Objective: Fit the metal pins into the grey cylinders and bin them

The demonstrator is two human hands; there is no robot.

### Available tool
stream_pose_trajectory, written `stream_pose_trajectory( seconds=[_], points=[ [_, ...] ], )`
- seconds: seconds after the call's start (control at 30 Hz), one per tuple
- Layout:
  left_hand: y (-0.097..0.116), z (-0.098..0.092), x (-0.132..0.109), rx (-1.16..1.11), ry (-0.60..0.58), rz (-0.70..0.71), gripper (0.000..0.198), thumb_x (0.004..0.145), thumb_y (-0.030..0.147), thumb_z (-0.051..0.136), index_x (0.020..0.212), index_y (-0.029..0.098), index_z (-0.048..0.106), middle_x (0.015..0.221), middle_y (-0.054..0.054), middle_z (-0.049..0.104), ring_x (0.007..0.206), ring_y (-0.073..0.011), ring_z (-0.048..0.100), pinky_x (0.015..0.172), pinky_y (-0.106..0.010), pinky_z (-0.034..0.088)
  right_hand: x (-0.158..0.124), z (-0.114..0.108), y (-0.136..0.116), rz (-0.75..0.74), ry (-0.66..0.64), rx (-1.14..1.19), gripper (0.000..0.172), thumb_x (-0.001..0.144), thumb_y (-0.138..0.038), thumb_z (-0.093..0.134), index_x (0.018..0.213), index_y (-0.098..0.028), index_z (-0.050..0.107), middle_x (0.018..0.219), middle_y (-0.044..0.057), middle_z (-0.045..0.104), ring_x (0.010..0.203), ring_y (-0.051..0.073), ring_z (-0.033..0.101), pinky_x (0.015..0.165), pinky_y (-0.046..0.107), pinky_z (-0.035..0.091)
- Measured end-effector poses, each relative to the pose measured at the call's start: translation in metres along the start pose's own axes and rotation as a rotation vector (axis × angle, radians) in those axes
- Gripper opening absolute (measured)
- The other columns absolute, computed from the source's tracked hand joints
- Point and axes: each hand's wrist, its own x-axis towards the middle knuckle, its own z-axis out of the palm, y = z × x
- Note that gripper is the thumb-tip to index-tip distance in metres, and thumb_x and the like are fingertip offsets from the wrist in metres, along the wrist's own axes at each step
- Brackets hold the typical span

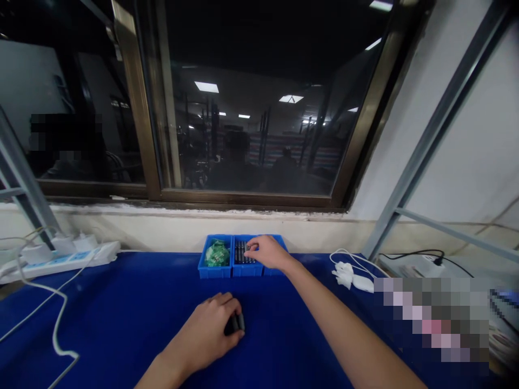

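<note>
On the blue tabletop, my left hand [213, 325] is curled around a few short dark cylindrical pieces [239, 322]; the fingers partly cover them. Farther back, my right hand [267, 252] reaches over the middle blue bin [247, 272], thumb and fingers closed together at its contents. Several dark rods [240, 252] stand in a row inside that bin. What the right fingertips pinch, if anything, is too small to make out. The left blue bin [214, 273] holds green circuit boards [218, 254]. A third blue bin [278, 242] lies partly behind my right hand and wrist.
A white power strip [91, 259] with plugs and loose cables is at the left. White cables and a small white device [362, 283] lie at the right. Metal posts [424, 138] rise at both sides, and a window [251, 135] is behind the bins.
</note>
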Motion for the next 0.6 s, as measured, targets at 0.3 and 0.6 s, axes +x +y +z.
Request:
stream_pose_trajectory(
  seconds=[0.3,0.6],
  points=[
    [0.007,0.004,-0.005,0.075,-0.025,0.071,0.033,0.092,0.028,0.067,0.124,0.024,0.068,0.124,-0.007,0.071,0.115,-0.0334,0.068,0.107,-0.055,0.051,0.058,0.024,-0.003,0.010,-0.188,-0.272,0.020,0.080,-0.032,0.082,0.099,-0.026,0.085,0.099,0.005,0.084,0.097,0.024,0.077,0.081,0.027,0.050],
    [0.010,0.000,-0.004,0.054,-0.013,0.069,0.033,0.095,0.030,0.067,0.127,0.026,0.069,0.124,-0.007,0.071,0.115,-0.0333,0.068,0.104,-0.055,0.053,0.053,0.023,0.008,0.043,-0.104,-0.384,0.020,0.090,-0.036,0.073,0.103,-0.027,0.084,0.108,0.007,0.083,0.123,0.031,0.065,0.107,0.045,0.039]
  ],
)
